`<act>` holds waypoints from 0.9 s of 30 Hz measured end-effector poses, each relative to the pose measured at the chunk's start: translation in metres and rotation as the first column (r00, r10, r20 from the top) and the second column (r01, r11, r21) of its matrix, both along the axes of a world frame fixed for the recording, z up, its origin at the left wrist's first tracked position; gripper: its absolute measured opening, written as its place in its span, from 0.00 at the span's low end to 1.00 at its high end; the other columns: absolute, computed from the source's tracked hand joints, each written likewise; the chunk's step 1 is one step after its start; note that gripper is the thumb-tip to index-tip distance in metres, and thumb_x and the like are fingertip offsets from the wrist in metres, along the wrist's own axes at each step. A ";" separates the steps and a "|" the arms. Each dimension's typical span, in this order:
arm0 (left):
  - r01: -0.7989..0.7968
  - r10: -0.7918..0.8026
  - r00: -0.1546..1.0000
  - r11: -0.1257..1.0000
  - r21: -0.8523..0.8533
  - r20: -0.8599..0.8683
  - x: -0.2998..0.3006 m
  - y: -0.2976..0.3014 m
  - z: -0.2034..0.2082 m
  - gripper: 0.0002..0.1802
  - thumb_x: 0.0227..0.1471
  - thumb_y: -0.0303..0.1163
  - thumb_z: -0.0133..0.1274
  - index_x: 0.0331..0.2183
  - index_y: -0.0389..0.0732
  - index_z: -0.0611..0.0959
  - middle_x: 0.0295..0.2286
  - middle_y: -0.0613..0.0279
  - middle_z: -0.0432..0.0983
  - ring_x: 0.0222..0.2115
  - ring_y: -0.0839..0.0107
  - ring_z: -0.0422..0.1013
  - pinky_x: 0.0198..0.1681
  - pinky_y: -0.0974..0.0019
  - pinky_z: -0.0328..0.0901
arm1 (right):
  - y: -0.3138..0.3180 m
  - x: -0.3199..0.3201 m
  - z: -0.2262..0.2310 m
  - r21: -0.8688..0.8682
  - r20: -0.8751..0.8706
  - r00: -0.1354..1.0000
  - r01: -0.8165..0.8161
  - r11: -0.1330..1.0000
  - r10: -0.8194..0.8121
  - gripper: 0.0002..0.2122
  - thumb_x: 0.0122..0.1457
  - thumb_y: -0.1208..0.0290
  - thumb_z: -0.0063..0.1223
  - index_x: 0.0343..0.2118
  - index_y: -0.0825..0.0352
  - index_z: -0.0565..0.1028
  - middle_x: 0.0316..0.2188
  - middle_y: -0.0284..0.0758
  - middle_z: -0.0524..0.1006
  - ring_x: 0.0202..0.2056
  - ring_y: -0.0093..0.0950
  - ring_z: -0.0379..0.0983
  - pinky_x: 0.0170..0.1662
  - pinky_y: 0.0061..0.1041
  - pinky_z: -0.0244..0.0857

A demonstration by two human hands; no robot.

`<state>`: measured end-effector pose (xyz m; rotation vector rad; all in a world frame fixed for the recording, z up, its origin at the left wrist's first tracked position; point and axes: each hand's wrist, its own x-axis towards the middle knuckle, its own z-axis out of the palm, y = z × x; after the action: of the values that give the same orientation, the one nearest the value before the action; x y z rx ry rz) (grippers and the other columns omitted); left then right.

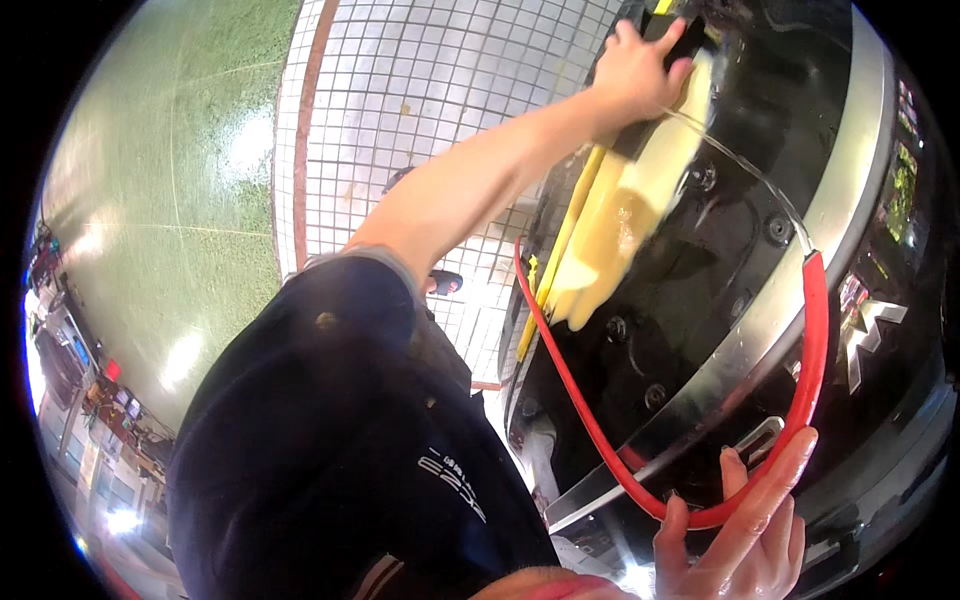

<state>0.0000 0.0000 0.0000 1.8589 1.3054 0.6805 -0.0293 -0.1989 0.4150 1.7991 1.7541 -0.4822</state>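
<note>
My left hand (pixel 638 72) reaches far out over a glossy black vehicle panel (pixel 720 270). Its fingers grip a dark block-like tool (pixel 686 42), partly hidden by the hand. Below that hand lies a long, wet, pale yellow patch (pixel 625 225) with an uneven edge; I cannot tell its material. My right hand (pixel 745 535), low at the right, holds a red hose (pixel 590 410) at its bend. From the hose's upper end a thin stream of water (pixel 750 165) arcs toward the left hand.
A curved silver trim strip (pixel 845 170) crosses the vehicle, with a silver emblem (pixel 870 335) beside it. A yellow strip (pixel 575 220) runs along the panel's edge. White tiles (pixel 430 90) and a green floor (pixel 180 160) lie left; cluttered shelves (pixel 110 400) stand farther off.
</note>
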 end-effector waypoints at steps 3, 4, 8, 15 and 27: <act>-0.025 0.030 0.999 0.990 -0.136 0.033 -0.002 -0.018 -0.002 0.36 0.62 0.55 0.51 0.68 0.59 0.67 0.56 0.27 0.61 0.53 0.35 0.68 0.55 0.43 0.69 | 0.018 -0.011 0.017 -0.030 -0.012 0.987 -0.162 0.986 0.162 0.40 0.64 0.64 0.61 0.67 0.89 0.53 0.42 0.39 0.85 0.27 0.33 0.76 0.29 0.30 0.70; -0.021 0.028 0.999 0.989 -0.149 0.046 -0.001 -0.014 -0.001 0.36 0.61 0.55 0.52 0.68 0.61 0.68 0.54 0.29 0.63 0.52 0.34 0.68 0.53 0.43 0.70 | 0.018 -0.013 0.015 -0.020 -0.001 0.988 -0.157 0.987 0.157 0.40 0.64 0.65 0.61 0.67 0.89 0.53 0.41 0.40 0.85 0.27 0.33 0.76 0.29 0.30 0.70; 0.044 -0.042 0.998 0.997 -0.069 0.039 -0.019 -0.068 -0.009 0.36 0.59 0.54 0.55 0.67 0.63 0.69 0.50 0.30 0.63 0.49 0.34 0.68 0.52 0.44 0.70 | 0.019 -0.016 0.009 0.003 0.024 0.990 -0.141 0.990 0.141 0.40 0.63 0.68 0.62 0.67 0.89 0.53 0.41 0.40 0.85 0.27 0.33 0.76 0.29 0.31 0.69; -0.109 0.107 0.994 0.989 -0.100 -0.020 0.018 0.043 -0.010 0.34 0.63 0.54 0.49 0.68 0.60 0.67 0.53 0.26 0.65 0.50 0.32 0.69 0.54 0.44 0.69 | 0.016 -0.017 0.015 -0.008 -0.015 0.994 -0.109 0.994 0.109 0.42 0.60 0.69 0.64 0.68 0.88 0.52 0.41 0.40 0.85 0.28 0.34 0.76 0.30 0.31 0.69; -0.065 0.070 0.996 0.994 0.093 -0.049 -0.004 0.024 -0.043 0.33 0.64 0.53 0.49 0.67 0.61 0.68 0.49 0.32 0.67 0.46 0.36 0.69 0.50 0.45 0.70 | 0.015 -0.015 0.013 0.021 0.013 0.989 -0.147 0.989 0.147 0.41 0.62 0.66 0.62 0.67 0.89 0.53 0.39 0.37 0.86 0.26 0.33 0.76 0.28 0.30 0.69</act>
<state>-0.0036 0.0239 -0.0427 1.9240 1.3966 0.7425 -0.0442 -0.1839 0.4276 1.6685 1.8744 -0.3937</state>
